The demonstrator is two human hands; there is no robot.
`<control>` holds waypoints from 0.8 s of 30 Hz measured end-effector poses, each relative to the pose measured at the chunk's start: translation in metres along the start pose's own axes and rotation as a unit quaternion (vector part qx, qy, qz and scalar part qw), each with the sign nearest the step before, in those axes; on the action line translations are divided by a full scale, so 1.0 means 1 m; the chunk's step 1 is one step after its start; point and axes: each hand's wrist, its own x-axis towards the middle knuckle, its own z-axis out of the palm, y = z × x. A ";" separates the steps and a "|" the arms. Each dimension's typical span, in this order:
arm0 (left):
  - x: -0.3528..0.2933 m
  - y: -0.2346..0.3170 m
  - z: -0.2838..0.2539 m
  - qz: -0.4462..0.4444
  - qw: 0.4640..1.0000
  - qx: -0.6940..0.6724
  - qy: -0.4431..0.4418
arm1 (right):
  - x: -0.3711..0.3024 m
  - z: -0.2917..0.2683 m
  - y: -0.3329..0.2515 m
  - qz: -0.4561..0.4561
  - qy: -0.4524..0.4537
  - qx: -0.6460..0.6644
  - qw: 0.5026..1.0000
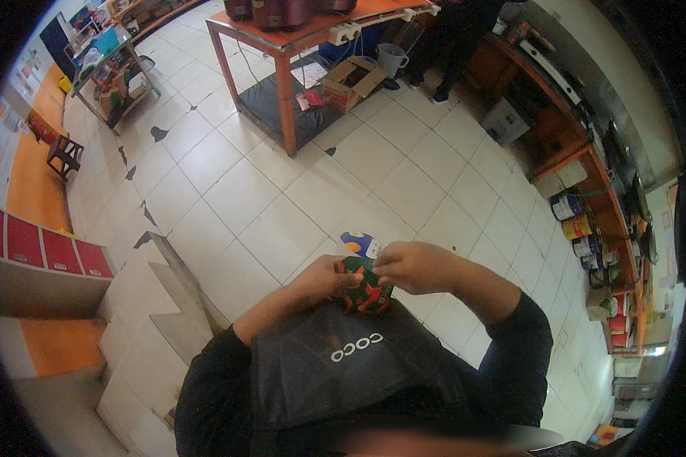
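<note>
Both hands up at chest, over the black apron. Left hand cradles the red-green patterned pouch steady; right hand pinches its top edge. Both grips clenched on it, above the tiled floor.

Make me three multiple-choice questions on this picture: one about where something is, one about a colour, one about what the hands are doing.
1. Where is the open cardboard box?
A. on the floor by the orange table
B. on the small stool
C. in the person's lap

2. What colour are the table's legs?
A. blue
B. orange
C. white

3. What are the hands doing?
A. hanging free
B. both holding the small patterned item
C. only one holding

Answers: 1 A, it sits beside the table's lower shelf. 2 B, plainly orange. 3 B, the left hand and right hand meet on it.
</note>
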 end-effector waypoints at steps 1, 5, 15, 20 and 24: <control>-0.003 0.005 0.002 -0.005 1.000 0.002 0.010 | -0.005 0.007 0.009 -0.038 0.080 -0.005 0.996; -0.009 0.003 -0.003 0.066 0.998 0.018 -0.018 | -0.001 0.007 0.005 0.022 0.143 0.090 0.985; -0.007 -0.026 -0.009 0.165 0.985 -0.033 0.042 | 0.011 0.060 -0.001 0.163 0.275 0.203 0.926; -0.018 -0.022 0.003 0.176 0.974 -0.048 0.133 | 0.016 0.086 0.002 0.093 0.374 0.193 0.902; -0.017 -0.034 -0.005 0.302 0.900 0.263 0.173 | 0.024 0.064 0.023 -0.005 0.255 0.253 0.933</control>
